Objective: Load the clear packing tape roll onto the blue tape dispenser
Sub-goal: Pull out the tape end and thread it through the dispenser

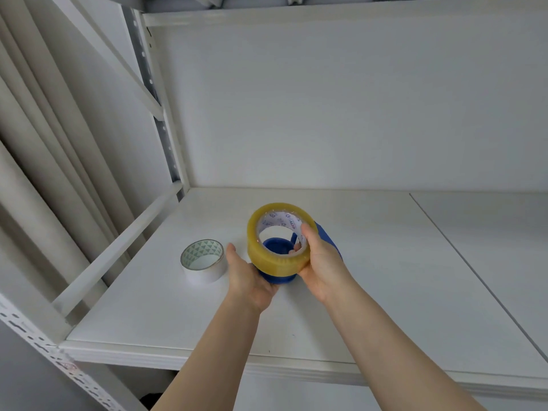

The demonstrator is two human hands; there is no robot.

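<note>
The clear packing tape roll (272,261), yellowish with a white printed core, is held above the shelf at the centre of the head view. My right hand (318,262) grips its right side, thumb inside the core. Behind and below the roll is the blue tape dispenser (277,246): its round hub shows through the roll's hole, its base sticks out underneath, and its blue body shows past my right hand. My left hand (247,275) holds the dispenser from the lower left. Whether the roll sits on the hub or just in front of it is hidden.
A smaller white tape roll (203,261) with a green triangle-patterned core lies flat on the white shelf board (385,292), just left of my left hand. A white metal rail (118,250) and upright border the shelf on the left. A back wall closes it behind.
</note>
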